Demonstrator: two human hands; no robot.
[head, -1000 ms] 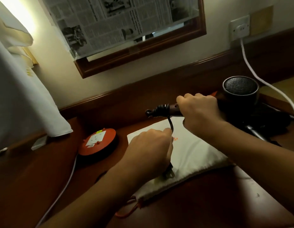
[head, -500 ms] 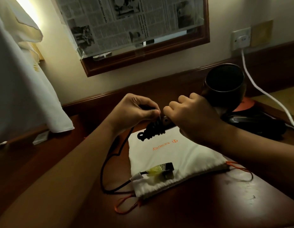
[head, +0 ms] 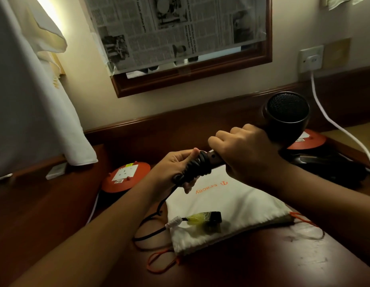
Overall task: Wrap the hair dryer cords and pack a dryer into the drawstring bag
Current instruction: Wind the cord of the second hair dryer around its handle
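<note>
My right hand grips the handle of a dark hair dryer, whose mesh back faces me above the desk. My left hand pinches the black cord where it coils around the handle's end. The rest of the cord hangs down and loops on the desk. Its plug, wrapped in yellow tape, lies on the white drawstring bag. The bag lies flat under both hands, with orange lettering and orange drawstrings.
An orange round socket reel sits left of the bag and another behind the dryer. A second black hair dryer lies at the right. A white cable runs from the wall socket. White cloth hangs left.
My left hand came up from the bag to the handle's end and has laid more cord turns around it. The dryer's head swung from nozzle-facing to mesh-facing. The plug stayed on the bag.
</note>
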